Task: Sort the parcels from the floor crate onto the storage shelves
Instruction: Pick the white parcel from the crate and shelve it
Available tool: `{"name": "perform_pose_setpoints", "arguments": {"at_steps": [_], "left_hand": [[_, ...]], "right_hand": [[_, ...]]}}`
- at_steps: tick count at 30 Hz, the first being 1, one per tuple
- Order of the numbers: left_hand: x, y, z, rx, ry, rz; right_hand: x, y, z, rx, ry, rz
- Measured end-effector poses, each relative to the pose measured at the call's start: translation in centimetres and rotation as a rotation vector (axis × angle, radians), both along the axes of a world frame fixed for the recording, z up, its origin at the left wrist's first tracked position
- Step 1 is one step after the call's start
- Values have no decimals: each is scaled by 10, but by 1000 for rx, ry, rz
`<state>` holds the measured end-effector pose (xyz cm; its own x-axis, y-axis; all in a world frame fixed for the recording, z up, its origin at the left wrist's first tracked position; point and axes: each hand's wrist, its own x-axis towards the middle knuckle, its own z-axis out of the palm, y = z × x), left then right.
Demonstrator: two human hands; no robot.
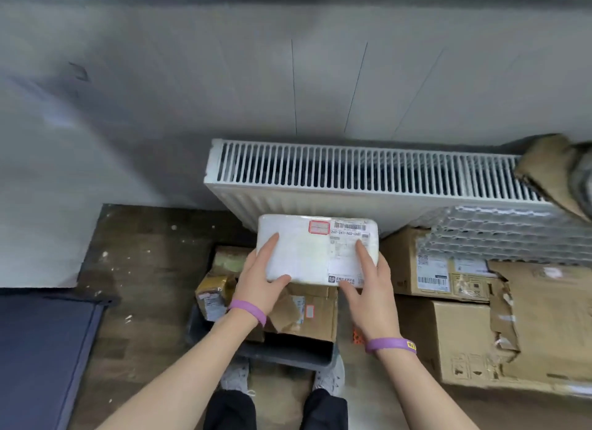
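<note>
White parcel [307,253] held over the crate [285,354], left grip [259,279] and right grip [368,290] each clasping one end.

I had both bare forearms reaching from 6 o'clock toward 12. My left hand [261,279] gripped the parcel [307,250] at its 7 o'clock corner, forefinger flat on top, thumb on the near edge. My right hand [371,288] matched it at 5 o'clock.

A: Anything legible?
B: On the white parcel [301,253], a shipping label [343,253] shows a barcode and a number starting "242-24"; the rest blurs.
A: And the cardboard box [404,263]?
B: Barcodes only, print too small to read.
</note>
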<state>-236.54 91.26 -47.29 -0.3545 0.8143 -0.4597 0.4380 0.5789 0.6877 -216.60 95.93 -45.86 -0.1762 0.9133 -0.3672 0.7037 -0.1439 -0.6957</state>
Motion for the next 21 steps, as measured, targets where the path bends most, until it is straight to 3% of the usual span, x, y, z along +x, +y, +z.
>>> {"name": "perform_pose_setpoints", "arguments": {"at_steps": [8, 15, 21], "left_hand": [[-15, -62, 167, 225, 74, 254], [-60, -127, 295, 444, 272, 464], [-106, -219, 369, 619, 425, 645]], "right_hand": [[-23, -18, 157, 287, 56, 248], [-87, -38, 265, 500, 255, 426], [-164, -91, 336, 635, 432, 610]]}}
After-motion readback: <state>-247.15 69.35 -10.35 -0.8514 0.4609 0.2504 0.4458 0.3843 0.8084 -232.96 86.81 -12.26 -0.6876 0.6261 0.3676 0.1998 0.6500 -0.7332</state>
